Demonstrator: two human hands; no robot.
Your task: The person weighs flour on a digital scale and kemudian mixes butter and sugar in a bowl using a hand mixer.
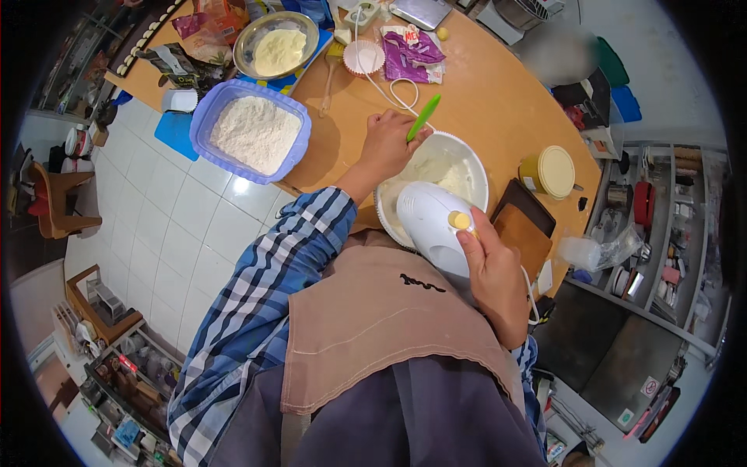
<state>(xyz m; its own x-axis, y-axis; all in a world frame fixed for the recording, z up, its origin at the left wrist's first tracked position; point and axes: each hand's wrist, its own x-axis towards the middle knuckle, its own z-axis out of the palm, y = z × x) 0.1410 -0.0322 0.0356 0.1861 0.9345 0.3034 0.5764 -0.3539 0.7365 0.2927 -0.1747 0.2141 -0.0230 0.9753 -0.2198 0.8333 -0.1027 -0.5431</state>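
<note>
We see the right hand (498,268) wrapped around a white mixer (432,226), its grip pressed together on the handle and the thumb lying on a yellow button (461,221). The mixer hangs over the near side of a white bowl (467,159) that stands on the round wooden worktop (482,93), close to its near edge. The left hand (387,146) rests at the bowl's far left rim, its grip closed on a green handle (424,117) that slants up and away from the bowl; we cannot tell what tool it belongs to. Pale batter (436,170) lies inside the bowl.

To the left, a lilac tub (206,109) of flour sits at the worktop's edge, and behind it a metal bowl (249,35) holds a paler powder. A white cord (385,89) loops across the wood past a paper cup (364,57) and a purple packet (412,50). Right of the white bowl stands a yellow jar (548,171) with a cream lid, and a brown board (523,229) lies just beside the mixer.
</note>
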